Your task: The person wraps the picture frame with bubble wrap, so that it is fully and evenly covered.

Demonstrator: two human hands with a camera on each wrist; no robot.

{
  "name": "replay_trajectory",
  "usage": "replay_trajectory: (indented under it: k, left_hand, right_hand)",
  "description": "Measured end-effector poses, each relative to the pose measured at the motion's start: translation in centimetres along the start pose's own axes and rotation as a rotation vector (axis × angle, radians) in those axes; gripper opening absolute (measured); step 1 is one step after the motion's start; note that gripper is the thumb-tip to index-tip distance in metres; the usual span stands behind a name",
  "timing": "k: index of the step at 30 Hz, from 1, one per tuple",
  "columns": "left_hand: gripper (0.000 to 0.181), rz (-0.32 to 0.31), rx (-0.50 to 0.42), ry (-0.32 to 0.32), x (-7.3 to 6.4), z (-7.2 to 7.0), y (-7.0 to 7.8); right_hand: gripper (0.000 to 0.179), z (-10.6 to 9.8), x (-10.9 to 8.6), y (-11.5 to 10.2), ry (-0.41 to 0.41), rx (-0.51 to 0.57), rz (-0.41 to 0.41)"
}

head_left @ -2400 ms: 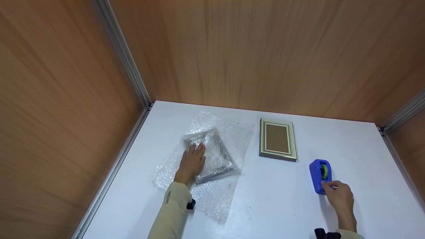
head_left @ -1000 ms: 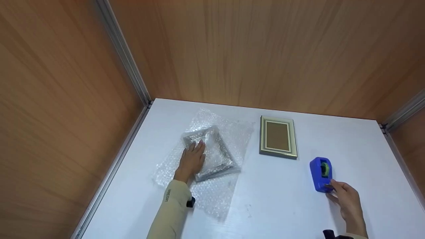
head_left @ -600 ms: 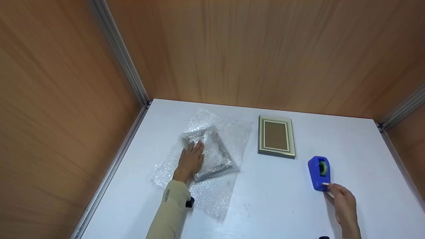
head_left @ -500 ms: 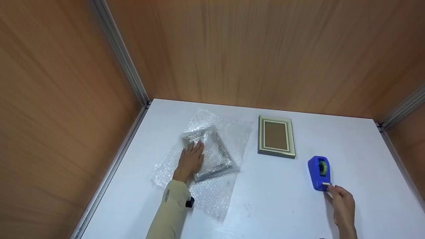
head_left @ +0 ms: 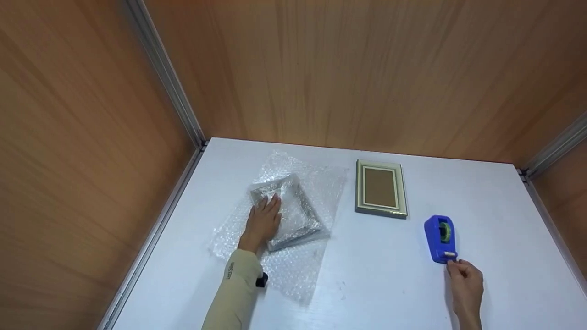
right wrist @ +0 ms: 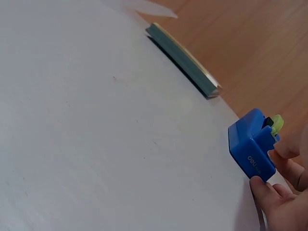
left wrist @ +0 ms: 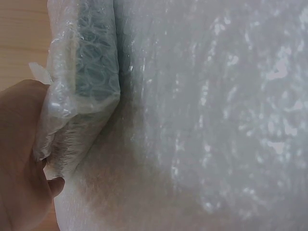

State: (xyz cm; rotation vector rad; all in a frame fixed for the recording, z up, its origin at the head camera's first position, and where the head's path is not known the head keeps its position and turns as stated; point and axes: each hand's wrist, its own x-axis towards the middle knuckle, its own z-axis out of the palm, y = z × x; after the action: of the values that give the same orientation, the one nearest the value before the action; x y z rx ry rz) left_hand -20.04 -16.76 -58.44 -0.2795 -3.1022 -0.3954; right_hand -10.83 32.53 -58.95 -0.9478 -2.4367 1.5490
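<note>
My left hand (head_left: 262,222) rests with fairly straight fingers on a picture frame folded in bubble wrap (head_left: 298,215), pressing the flap on its left side. In the left wrist view the wrapped frame (left wrist: 96,62) shows its greenish edge through the bubbles, with the hand (left wrist: 24,154) along its side. My right hand (head_left: 467,286) is at the front end of a blue tape dispenser (head_left: 434,238), thumb and forefinger brought together by the cutter. It seems to pinch the clear tape's end, which barely shows. In the right wrist view the fingers (right wrist: 284,144) overlap the dispenser's front.
A second picture frame (head_left: 380,189), gold-edged with a brown centre, lies unwrapped between the wrapped one and the dispenser. Loose bubble wrap (head_left: 293,282) spreads around the wrapped frame on the white table (head_left: 376,284). Wood-grain panels (head_left: 357,78) stand behind and at both sides.
My right hand has shifted from over the dispenser's front end to just in front of it, uncovering the pale strip at the cutter. The left hand stays on the wrapped frame.
</note>
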Motion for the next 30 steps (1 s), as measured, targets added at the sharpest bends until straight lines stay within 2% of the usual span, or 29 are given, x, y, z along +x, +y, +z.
replay_trajectory:
  k: [4, 11, 22, 30]
  left_hand:
    - [0.048, -0.004, -0.012, -0.006, -0.06, 0.01, 0.00]
    - [0.050, -0.039, -0.037, -0.058, -0.10, -0.34, 0.18]
    - [0.050, -0.014, -0.012, -0.028, -0.14, -0.20, 0.09]
    - [0.049, -0.022, -0.022, -0.029, -0.20, -0.22, 0.21]
  right_hand:
    - [0.045, 0.15, -0.02, 0.21, 0.011, -0.033, 0.005]
    - [0.037, 0.58, -0.30, 0.79, 0.106, -0.061, -0.143]
    - [0.039, 0.64, -0.43, 0.41, 0.118, -0.090, -0.113]
    - [0.031, 0.83, -0.44, 0.94, 0.141, -0.090, -0.114]
